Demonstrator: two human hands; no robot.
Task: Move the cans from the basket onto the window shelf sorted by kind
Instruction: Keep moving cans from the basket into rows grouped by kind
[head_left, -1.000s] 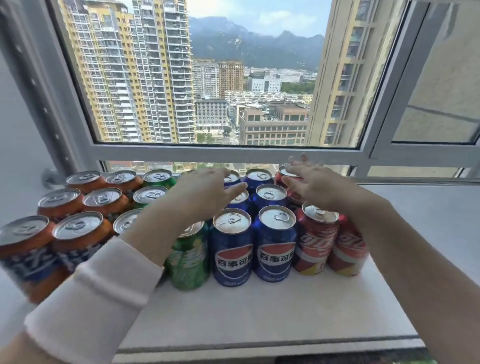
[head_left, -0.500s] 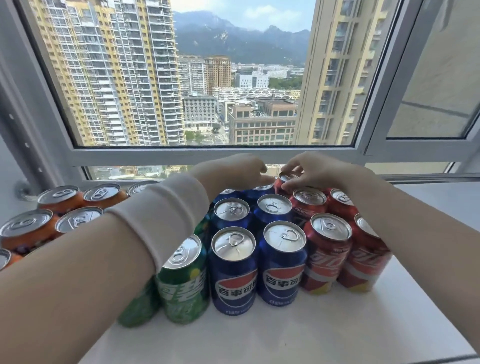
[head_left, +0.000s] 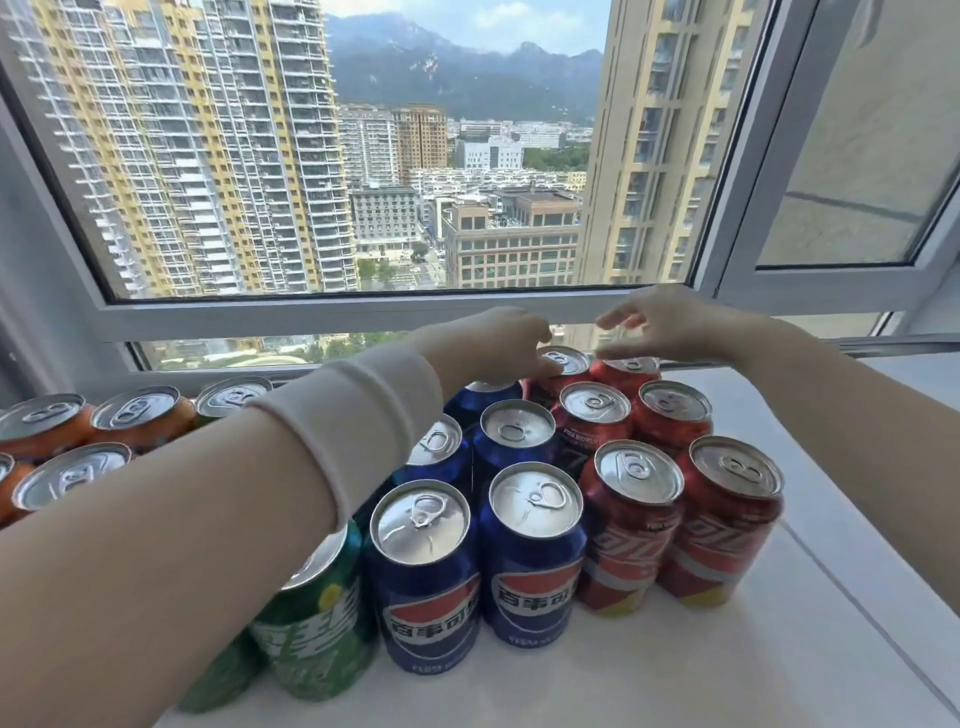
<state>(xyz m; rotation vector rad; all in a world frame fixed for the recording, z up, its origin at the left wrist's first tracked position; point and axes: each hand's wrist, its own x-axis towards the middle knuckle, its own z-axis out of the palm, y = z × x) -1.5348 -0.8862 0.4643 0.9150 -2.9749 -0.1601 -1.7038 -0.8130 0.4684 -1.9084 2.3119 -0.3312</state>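
- The upright aluminium cans stand sorted on the white window shelf (head_left: 675, 670): orange cans (head_left: 140, 415) left, then green cans (head_left: 317, 613), blue cans (head_left: 426, 582), and red cans (head_left: 722, 525) right.
- Your left hand (head_left: 493, 343) lies curled against the far red can (head_left: 569, 361); you cannot tell if it grips.
- Your right hand (head_left: 670, 325) hovers beside it, fingers loosely spread, holding nothing.
- The basket is out of view; judge sorting nearly complete.

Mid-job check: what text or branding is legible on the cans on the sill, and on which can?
"百事可": on the front left blue can, across its logo band.
"百事可": on the front right blue can, same band.
White stylised script on the front red cans: cut off, not readable.
Small white print on the dark can: too blurred.
White lettering on the green can: partly hidden, unreadable.
Base print under both bands: too small.
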